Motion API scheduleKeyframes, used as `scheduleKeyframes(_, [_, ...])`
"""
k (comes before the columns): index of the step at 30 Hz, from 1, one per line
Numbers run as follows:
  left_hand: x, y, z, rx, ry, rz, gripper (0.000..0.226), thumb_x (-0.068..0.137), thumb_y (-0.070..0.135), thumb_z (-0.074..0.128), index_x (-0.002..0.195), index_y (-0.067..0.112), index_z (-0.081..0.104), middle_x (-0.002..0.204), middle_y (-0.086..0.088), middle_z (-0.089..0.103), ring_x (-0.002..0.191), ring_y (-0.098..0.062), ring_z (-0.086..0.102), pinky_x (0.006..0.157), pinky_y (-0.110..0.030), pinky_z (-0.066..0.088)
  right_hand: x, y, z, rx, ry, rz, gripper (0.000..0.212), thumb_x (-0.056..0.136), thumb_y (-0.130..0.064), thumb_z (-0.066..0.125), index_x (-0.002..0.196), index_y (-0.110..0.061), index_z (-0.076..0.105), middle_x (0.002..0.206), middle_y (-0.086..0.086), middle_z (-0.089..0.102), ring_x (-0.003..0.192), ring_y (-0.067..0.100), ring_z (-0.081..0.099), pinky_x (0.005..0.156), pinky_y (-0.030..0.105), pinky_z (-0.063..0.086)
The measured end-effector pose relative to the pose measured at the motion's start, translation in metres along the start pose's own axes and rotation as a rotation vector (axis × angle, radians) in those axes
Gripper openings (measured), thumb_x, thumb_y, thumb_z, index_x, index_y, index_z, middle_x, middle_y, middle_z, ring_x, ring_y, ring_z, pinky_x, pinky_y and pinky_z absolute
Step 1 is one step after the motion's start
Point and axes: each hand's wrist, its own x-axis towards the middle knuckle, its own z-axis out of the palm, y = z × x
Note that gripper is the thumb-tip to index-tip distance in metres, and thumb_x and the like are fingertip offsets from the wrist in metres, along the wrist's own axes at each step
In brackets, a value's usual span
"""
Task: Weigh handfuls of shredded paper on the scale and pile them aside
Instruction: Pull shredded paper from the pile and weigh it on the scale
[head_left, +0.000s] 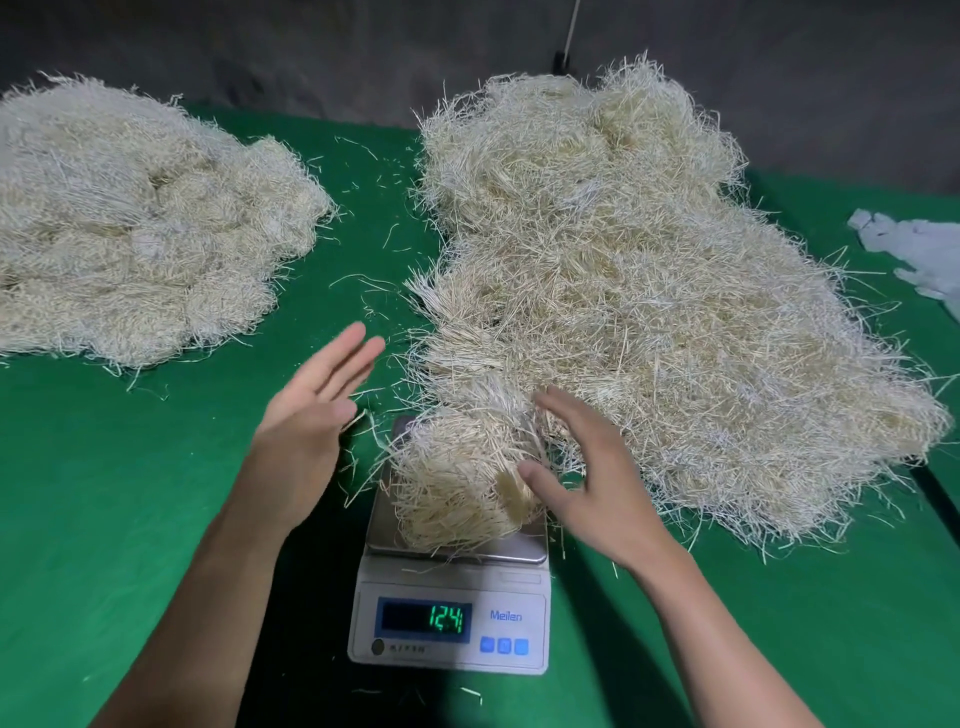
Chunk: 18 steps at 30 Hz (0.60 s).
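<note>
A white digital scale (451, 626) stands on the green table in front of me, its green display reading 12.4. A handful of pale shredded paper (457, 478) rests on its metal pan. My left hand (306, 421) hovers open just left of the scale, palm facing right, holding nothing. My right hand (587, 478) is open at the right side of the handful, thumb touching the shreds, fingers spread. A big loose heap of shredded paper (649, 291) lies to the right and behind the scale. A second pile of shredded paper (130, 228) lies at the far left.
The green table (130, 493) carries scattered single shreds between the two piles. Pale crumpled gloves or plastic (914, 254) lie at the right edge. A dark wall runs behind the table, with a thin pole (571, 31) standing at the back.
</note>
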Motion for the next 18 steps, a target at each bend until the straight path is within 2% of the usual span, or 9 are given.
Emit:
scheduleKeyframes(2, [-0.002,0.009,0.001,-0.005,-0.075,0.025,0.062,0.074,0.004,0.042,0.131,0.029,0.046,0.138,0.007,0.053,0.133,-0.007,0.040,0.109,-0.031,0.023,-0.002,-0.012,-0.007,0.054,0.045,-0.043,0.060,0.083,-0.046,0.057,0.139,-0.040,0.034,0.152,-0.013,0.029,0.141,0.007,0.023,0.116,0.050,0.019])
scheduleKeyframes(6, [-0.004,0.015,0.012,0.306,0.173,0.115,0.045,0.067,0.037,0.053,0.111,0.039,0.063,0.121,0.016,0.064,0.120,0.004,0.050,0.102,-0.023,0.033,-0.003,-0.025,-0.017,0.155,0.168,-0.108,0.052,0.085,-0.049,0.047,0.134,-0.034,0.041,0.146,-0.009,0.040,0.137,0.007,0.032,0.114,0.045,0.025])
scheduleKeyframes(10, [-0.004,0.015,0.017,0.390,0.269,0.120,0.032,0.070,0.045,0.053,0.099,0.043,0.067,0.112,0.020,0.067,0.113,0.003,0.055,0.101,-0.027,0.038,-0.002,-0.025,-0.019,0.224,0.234,-0.079,0.046,0.087,-0.047,0.040,0.128,-0.029,0.048,0.141,-0.005,0.047,0.133,0.007,0.039,0.112,0.041,0.029])
scheduleKeyframes(13, [-0.004,0.013,0.019,0.424,0.282,0.116,0.024,0.073,0.044,0.055,0.094,0.042,0.067,0.104,0.027,0.067,0.106,0.007,0.057,0.092,-0.018,0.039,-0.003,-0.022,-0.019,0.216,0.234,-0.051,0.043,0.087,-0.048,0.038,0.126,-0.031,0.049,0.139,-0.005,0.049,0.131,0.008,0.041,0.112,0.041,0.030])
scheduleKeyframes(16, [-0.005,0.011,0.021,0.442,0.280,0.108,0.025,0.072,0.046,0.055,0.093,0.042,0.067,0.103,0.026,0.067,0.103,0.008,0.058,0.088,-0.009,0.040,-0.004,-0.022,-0.017,0.192,0.225,-0.044,0.041,0.089,-0.045,0.040,0.125,-0.028,0.051,0.137,-0.006,0.049,0.130,0.008,0.042,0.110,0.035,0.029])
scheduleKeyframes(18, [-0.005,0.009,0.021,0.455,0.273,0.105,0.026,0.070,0.048,0.055,0.092,0.042,0.067,0.103,0.026,0.067,0.102,0.008,0.058,0.088,-0.010,0.041,-0.005,-0.022,-0.017,0.186,0.218,-0.041,0.034,0.092,-0.037,0.045,0.124,-0.027,0.052,0.137,-0.006,0.050,0.130,0.008,0.042,0.110,0.033,0.028])
